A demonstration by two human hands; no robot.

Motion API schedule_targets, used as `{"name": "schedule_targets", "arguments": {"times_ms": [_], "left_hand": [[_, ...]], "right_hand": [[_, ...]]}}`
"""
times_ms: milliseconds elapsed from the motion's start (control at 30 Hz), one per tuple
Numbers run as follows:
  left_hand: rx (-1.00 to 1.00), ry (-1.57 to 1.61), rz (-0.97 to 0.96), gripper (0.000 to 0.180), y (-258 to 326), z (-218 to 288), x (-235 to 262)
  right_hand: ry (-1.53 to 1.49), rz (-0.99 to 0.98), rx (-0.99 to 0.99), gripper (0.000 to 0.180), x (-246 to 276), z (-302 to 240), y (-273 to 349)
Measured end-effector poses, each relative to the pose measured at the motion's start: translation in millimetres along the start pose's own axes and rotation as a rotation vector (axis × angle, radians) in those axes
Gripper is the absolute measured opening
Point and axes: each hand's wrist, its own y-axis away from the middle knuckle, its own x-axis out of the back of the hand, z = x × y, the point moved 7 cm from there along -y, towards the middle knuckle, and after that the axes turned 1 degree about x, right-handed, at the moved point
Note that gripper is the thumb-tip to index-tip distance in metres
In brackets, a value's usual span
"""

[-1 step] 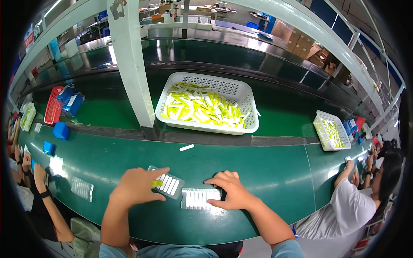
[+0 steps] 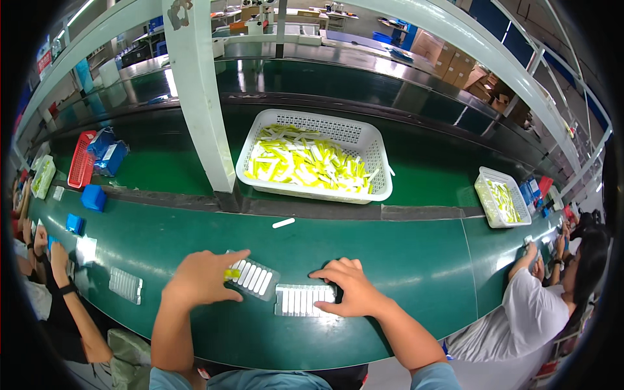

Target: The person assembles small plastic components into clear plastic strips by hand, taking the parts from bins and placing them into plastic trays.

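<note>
My left hand (image 2: 201,276) is over the left end of a clear plastic tray (image 2: 266,296) holding several white sticks. Its thumb and index finger are spread, while a small yellow-green piece (image 2: 231,274) shows against the palm side, apparently held by the hidden curled fingers. Next to it, a second clear tray (image 2: 278,305) filled with a row of white sticks lies on the green table. My right hand (image 2: 354,291) grips this tray's right end, thumb over the sticks and index finger along the far edge. Beyond both trays lies one loose white stick (image 2: 283,223).
A white basket (image 2: 312,192) of yellow-and-white sticks stands behind a dark ledge, beside a white post (image 2: 201,104). Another clear tray (image 2: 125,286) lies left, near blue boxes (image 2: 93,198). People work at both sides; a smaller basket (image 2: 497,221) stands right.
My left hand has shifted slightly left with the yellow-green piece, uncovering more of the left tray's sticks. My right hand stays at its tray.
</note>
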Motion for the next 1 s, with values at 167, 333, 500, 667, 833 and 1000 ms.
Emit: {"name": "schedule_targets", "arguments": {"times_ms": [167,333,500,667,833,1000], "left_hand": [[0.033,0.033,-0.021,0.076,-3,-43,-3],[0.027,0.2,-0.089,0.061,2,-52,-6],[-0.053,0.329,-0.032,0.057,16,-52,2],[-0.132,0.66,-0.039,0.055,22,-35,15],[-0.224,0.868,-0.191,0.054,16,12,5],[-0.392,0.801,-0.295,0.061,3,58,-10]], "right_hand": [[-0.048,0.023,-0.017,0.049,-1,5,-2],[-0.113,0.068,-0.044,0.042,0,10,-2],[-0.198,0.104,-0.106,0.037,-4,18,1],[-0.004,0.288,0.103,0.042,8,-12,-3],[0.203,0.388,0.462,0.074,4,-62,2],[0.4,0.249,0.674,0.055,-9,-84,18]]}}
